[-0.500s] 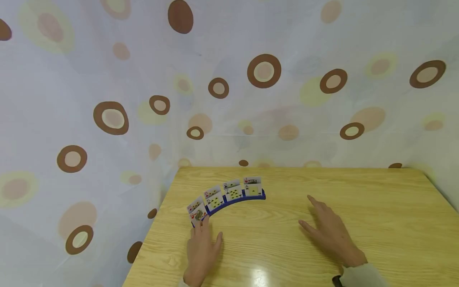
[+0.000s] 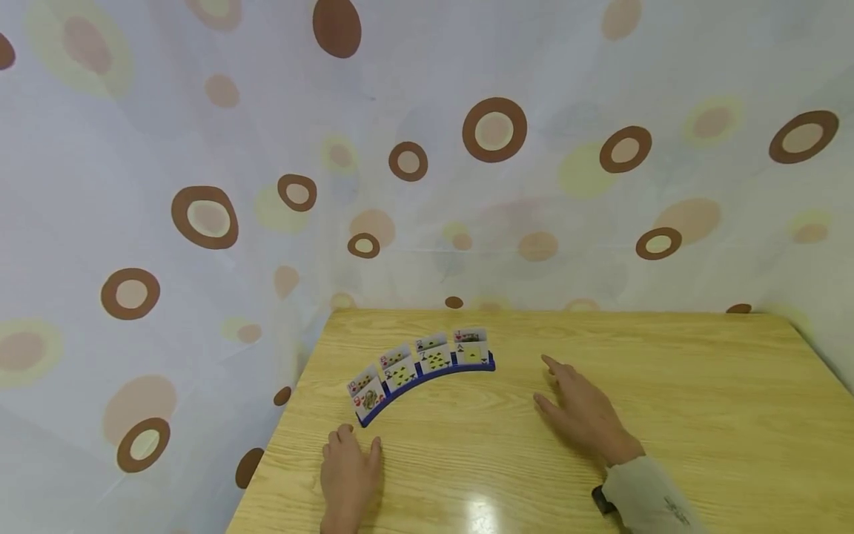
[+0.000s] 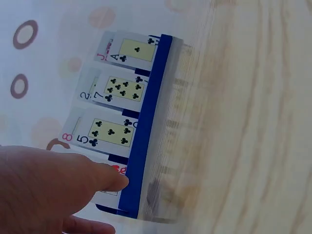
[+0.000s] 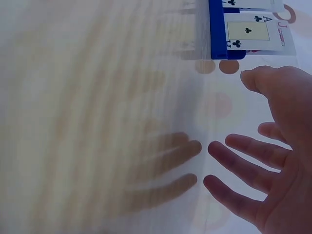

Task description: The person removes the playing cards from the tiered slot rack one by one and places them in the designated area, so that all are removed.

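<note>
Card rack (image 3: 146,122): curvy blue thing, paired cards (image 3: 123,88)
My left hand (image 2: 348,475): pretty relaxed, empty
My right hand (image 2: 587,415): fingers spread, empty

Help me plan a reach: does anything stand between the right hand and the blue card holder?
Nothing visible does; between the right hand and the blue card holder, the head view shows only wooden tabletop.

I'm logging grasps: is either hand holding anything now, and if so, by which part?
Nothing is held: the left hand is near the blue card holder but apart from it, and the right hand is away from it, grasping nothing.
</note>
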A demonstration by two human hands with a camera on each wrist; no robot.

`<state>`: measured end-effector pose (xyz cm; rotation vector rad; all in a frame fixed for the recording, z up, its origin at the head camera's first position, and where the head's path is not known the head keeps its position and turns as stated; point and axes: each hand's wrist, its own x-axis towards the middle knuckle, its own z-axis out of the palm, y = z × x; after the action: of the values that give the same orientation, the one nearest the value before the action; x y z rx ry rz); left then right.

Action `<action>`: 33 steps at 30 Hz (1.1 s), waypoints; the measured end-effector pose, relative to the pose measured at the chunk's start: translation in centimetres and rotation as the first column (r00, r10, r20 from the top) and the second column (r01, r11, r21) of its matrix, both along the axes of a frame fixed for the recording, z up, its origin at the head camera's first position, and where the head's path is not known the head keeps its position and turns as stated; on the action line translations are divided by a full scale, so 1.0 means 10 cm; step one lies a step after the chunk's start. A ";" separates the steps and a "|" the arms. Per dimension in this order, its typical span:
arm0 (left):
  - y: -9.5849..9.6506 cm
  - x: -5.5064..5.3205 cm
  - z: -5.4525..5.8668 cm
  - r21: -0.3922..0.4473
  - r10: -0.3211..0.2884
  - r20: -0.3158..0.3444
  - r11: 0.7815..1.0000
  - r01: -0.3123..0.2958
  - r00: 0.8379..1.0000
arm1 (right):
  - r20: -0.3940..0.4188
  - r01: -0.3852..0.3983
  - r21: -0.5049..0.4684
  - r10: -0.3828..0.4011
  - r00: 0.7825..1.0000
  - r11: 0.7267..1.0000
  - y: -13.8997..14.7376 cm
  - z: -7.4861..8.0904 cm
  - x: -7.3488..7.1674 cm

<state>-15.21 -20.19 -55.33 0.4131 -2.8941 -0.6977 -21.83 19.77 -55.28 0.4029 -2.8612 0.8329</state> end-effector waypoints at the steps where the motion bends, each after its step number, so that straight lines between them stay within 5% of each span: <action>1: -0.02 -0.01 0.00 0.002 0.001 -0.002 1.000 -0.001 1.000 | 0.000 -0.006 0.000 0.006 1.000 1.000 -0.01 0.01 -0.03; 15: -0.21 -0.14 -0.03 0.082 0.006 -0.007 0.997 -0.006 1.000 | 0.025 -0.032 0.117 0.029 0.999 0.993 -0.30 0.07 -0.30; 26: -0.23 -0.23 -0.13 0.150 -0.043 -0.056 0.987 0.051 0.997 | 0.152 -0.025 -0.106 0.041 0.988 0.994 -0.53 -0.03 -0.55; 33: -0.19 -0.28 -0.16 0.162 -0.061 -0.099 0.984 0.077 0.993 | 0.171 -0.051 -0.099 0.067 0.983 0.994 -0.65 -0.05 -0.61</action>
<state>-18.03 -22.06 -56.90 0.2905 -2.7836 -0.9467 -27.96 13.23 -55.75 0.4256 -2.9660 1.0589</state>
